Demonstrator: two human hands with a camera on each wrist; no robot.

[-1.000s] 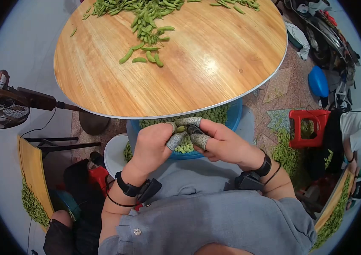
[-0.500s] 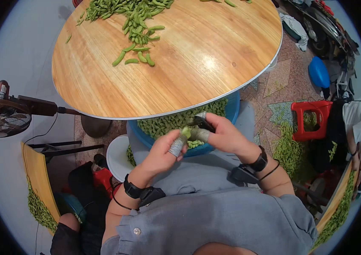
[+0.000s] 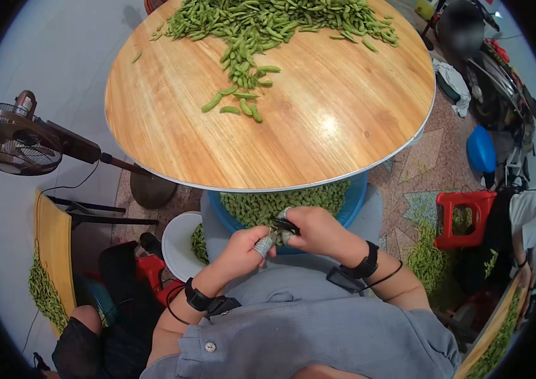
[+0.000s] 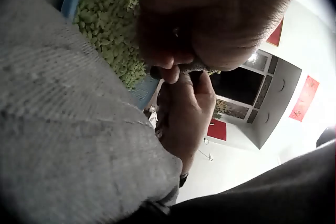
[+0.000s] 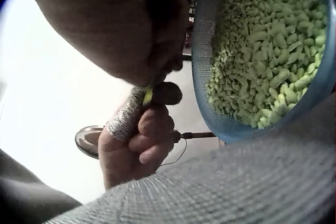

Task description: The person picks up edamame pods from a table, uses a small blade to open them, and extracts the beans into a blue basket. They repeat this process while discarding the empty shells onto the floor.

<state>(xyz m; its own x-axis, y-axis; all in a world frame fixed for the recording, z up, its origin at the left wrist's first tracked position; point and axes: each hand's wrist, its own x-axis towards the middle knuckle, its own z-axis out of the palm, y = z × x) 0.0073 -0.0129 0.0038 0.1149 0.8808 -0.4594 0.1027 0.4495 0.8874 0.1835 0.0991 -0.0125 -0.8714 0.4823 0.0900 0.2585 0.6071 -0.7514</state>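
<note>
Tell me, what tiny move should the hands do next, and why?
Probably squeeze the green piece, likely a pod, over the blue basket: the left hand pinches it, the right hand is right beside it, and shelled beans lie below.

A red stool point(image 3: 446, 222) stands on patterned floor point(image 3: 418, 153); walls point(image 3: 59, 57) are pale.

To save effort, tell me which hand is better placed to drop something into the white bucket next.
Likely the left hand: it is nearer the white bucket and appears to pinch a green piece; the right hand is farther off and holds a black object.
</note>
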